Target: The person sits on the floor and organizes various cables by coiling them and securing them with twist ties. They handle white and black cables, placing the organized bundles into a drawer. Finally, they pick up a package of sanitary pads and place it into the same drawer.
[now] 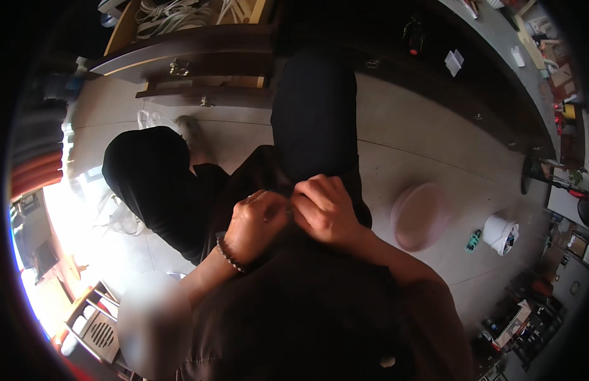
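Note:
Both my hands meet over my lap, against dark clothing. My left hand [258, 221], with a beaded bracelet [229, 255] at the wrist, has its fingers curled towards the right one. Close beside it, my right hand [323, 209] has bent fingers pinched inward. A tiny, indistinct thing shows between the fingertips; what it is, and which hand holds it, I cannot tell. Beyond my knees, an upper wooden drawer [218, 40] stands pulled out with white cables [173, 16] inside. A lower drawer [228, 97] is partly out too.
A pink basin [418, 216] stands on the tiled floor to the right, with a green shoe [473, 241] and a white bucket [494, 233] farther off. Plastic bags [120, 214] lie at the left. A long dark cabinet [432, 95] runs along the upper right.

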Tool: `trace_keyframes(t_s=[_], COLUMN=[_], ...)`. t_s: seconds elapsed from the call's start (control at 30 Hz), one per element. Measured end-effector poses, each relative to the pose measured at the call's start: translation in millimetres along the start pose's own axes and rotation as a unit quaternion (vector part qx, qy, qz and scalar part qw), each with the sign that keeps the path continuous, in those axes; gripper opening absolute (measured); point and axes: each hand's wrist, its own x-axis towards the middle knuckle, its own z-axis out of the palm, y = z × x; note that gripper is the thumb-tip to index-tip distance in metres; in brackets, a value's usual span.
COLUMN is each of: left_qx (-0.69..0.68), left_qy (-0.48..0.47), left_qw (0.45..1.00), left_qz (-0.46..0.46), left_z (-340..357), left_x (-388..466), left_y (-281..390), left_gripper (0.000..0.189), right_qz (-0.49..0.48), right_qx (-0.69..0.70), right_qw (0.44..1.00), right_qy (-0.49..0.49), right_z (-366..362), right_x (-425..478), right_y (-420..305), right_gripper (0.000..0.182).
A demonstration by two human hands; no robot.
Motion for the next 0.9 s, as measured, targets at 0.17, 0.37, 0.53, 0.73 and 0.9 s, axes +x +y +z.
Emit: trace_keyframes(t_s=[0.17,0.37,0.53,0.73,0.9], left_qx=[-0.035,-0.001,-0.05,-0.182,-0.22], left_qy=[-0.014,-0.005,-0.045,-0.188,-0.263], left_qw=[0.999,0.999,0.997,0.953,0.917], left_qz=[-0.016,0.045,0.033,-0.15,-0.206], left_z=[-3.6,-2.9,-5.4,-14.3,-22.3], left_x=[2.5,2.3,9.5,12.7,22.5], left_y=[-2.9,-11.9,-17.0,-32.1,-24.5], left_gripper=[0.014,0.015,0.013,0.012,0.015], right_qz=[-0.001,-0.011,-0.022,-0.014,-0.02], right_qx=[-0.026,0.006,0.011,0.016,0.025], right_qw=[0.999,0.997,0.998,0.999,0.999], right_qy=[-0.029,-0.073,-0.064,-0.032,-0.029], right_z=[0.0,-1.8,-1.0,4.2,3.5], right_x=[7.0,15.9,13.3,8.6,10.1], right_y=[0.7,6.7,10.9,4.9,6.8], right_gripper=[0.014,0.015,0.015,0.019,0.018])
